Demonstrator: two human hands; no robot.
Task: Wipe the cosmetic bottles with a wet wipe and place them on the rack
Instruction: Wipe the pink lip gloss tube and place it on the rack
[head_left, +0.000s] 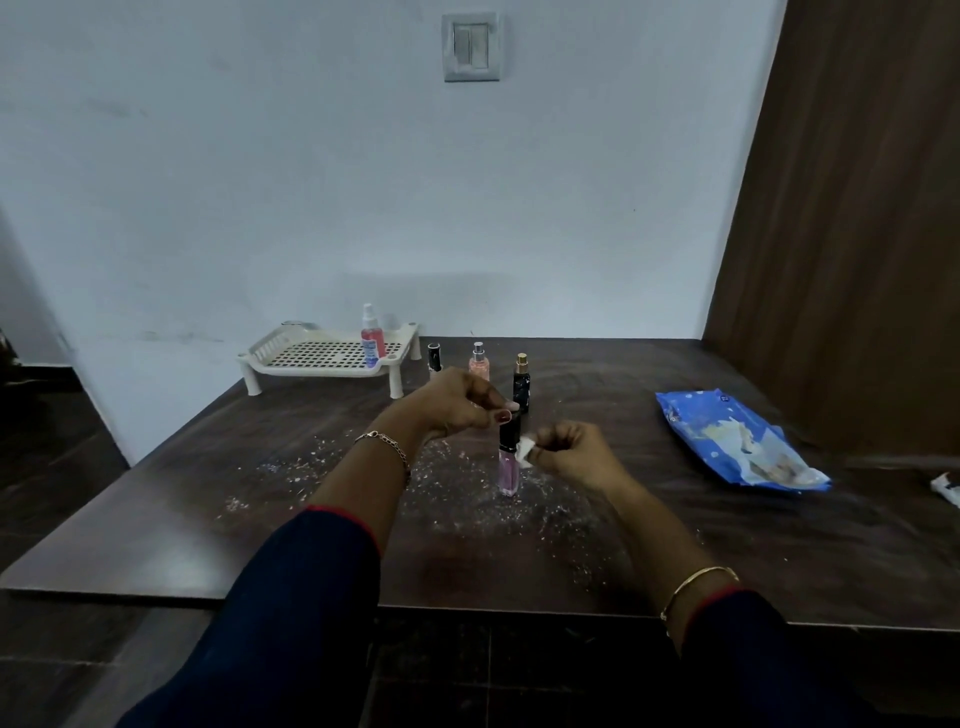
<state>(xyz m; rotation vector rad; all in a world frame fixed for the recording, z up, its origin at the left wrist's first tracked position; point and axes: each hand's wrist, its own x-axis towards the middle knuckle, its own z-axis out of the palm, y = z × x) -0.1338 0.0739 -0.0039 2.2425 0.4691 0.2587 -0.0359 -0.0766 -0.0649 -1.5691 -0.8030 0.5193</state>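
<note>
A slim pink bottle with a black cap (508, 467) stands upright on the dark table (208, 519). My left hand (457, 400) pinches the top of its cap. My right hand (576, 452) holds a small white wet wipe (527, 451) against the bottle's neck. Behind them stand three more bottles: a black one (434, 357), a peach one (478, 361) and a dark one with a gold cap (521, 382). The white perforated rack (322, 356) sits at the back left with a red spray bottle (371, 338) on it.
A blue wet-wipe pack (737, 441) lies on the table to the right. Pale crumbs or glitter are scattered over the table's middle. A brown wooden panel (857, 234) rises at the right. A small white object (948, 486) lies at the right edge.
</note>
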